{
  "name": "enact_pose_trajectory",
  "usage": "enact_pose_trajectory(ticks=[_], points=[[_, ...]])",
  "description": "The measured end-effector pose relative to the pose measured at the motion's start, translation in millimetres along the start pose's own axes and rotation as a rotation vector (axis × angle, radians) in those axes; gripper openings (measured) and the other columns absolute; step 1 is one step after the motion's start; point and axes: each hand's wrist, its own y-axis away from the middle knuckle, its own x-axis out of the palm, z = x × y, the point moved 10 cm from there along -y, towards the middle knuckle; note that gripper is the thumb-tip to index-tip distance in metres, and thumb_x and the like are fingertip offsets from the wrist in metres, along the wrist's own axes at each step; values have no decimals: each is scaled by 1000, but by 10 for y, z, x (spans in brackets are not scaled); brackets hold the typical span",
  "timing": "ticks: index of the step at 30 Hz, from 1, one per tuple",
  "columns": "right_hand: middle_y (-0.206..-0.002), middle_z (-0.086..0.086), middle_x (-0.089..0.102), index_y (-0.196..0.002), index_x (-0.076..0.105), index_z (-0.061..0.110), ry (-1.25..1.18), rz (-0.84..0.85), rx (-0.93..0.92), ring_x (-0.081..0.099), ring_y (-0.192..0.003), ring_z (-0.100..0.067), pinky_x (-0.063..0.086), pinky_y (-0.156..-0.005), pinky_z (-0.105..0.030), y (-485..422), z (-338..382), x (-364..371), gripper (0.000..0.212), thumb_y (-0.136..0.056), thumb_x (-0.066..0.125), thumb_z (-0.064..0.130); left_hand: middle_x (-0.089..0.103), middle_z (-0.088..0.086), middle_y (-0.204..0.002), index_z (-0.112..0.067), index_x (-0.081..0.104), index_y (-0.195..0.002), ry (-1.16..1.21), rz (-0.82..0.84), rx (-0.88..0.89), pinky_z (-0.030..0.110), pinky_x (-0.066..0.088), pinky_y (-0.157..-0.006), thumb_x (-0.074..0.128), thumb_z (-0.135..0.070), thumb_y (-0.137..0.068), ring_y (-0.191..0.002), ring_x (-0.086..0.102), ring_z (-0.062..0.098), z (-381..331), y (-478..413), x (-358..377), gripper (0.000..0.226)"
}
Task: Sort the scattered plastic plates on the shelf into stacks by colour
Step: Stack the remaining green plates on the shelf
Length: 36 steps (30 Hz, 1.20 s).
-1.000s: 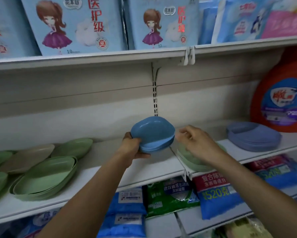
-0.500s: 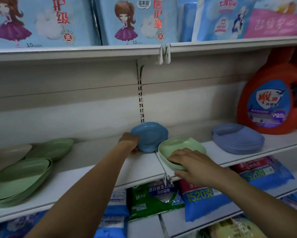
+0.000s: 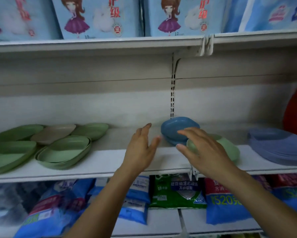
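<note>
Left hand [image 3: 141, 148] released blue plates [image 3: 175, 126] — right hand [image 3: 204, 152] (spread).

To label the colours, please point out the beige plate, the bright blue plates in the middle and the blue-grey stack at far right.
beige plate [image 3: 53, 133]: head view, its inner face.
bright blue plates [image 3: 174, 125]: head view, the face of the top plate.
blue-grey stack [image 3: 275, 140]: head view, the top plate's surface.

Blue bag [image 3: 226, 203] below reads "520"; upper pack [image 3: 99, 16] shows "级".
</note>
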Motion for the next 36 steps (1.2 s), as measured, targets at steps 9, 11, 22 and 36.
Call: enact_pose_trajectory(ticks=[9,11,22,36], points=[[-100,20,60,-110,61,31,-251,90,-23,57,-88,0,50,-81,-33,-183,792,710,22,-92,54,40,60,-11,-120,-29,45,-139,-168,-207,31,31,46,-89,48,-45,-96,-111,53,9,581,883,-1107,46],[-92,20,63,-101,63,33,-284,135,-31,58,-84,1,51,-79,-36,-293,1017,920,14,-92,54,40,62,-10,-117,-27,52,-134,-193,-238,5,30,46,-88,47,-49,-93,-110,55,10,854,960,-1410,46],[-65,0,69,-78,60,16,-174,330,251,67,-55,-18,56,-67,-34,-1028,1961,1833,63,-82,41,76,66,6,-121,-15,59,-128,-200,-130,-266,31,47,-90,49,-33,-98,-105,63,25,2220,625,-2448,36],[-101,-8,58,-83,42,13,393,453,366,55,-87,-27,38,-68,-27,-1237,2017,1845,14,-79,54,7,69,-2,-96,-20,65,-119,260,81,-214,37,61,-72,52,-30,-97,-79,70,13,2345,597,-2298,27]])
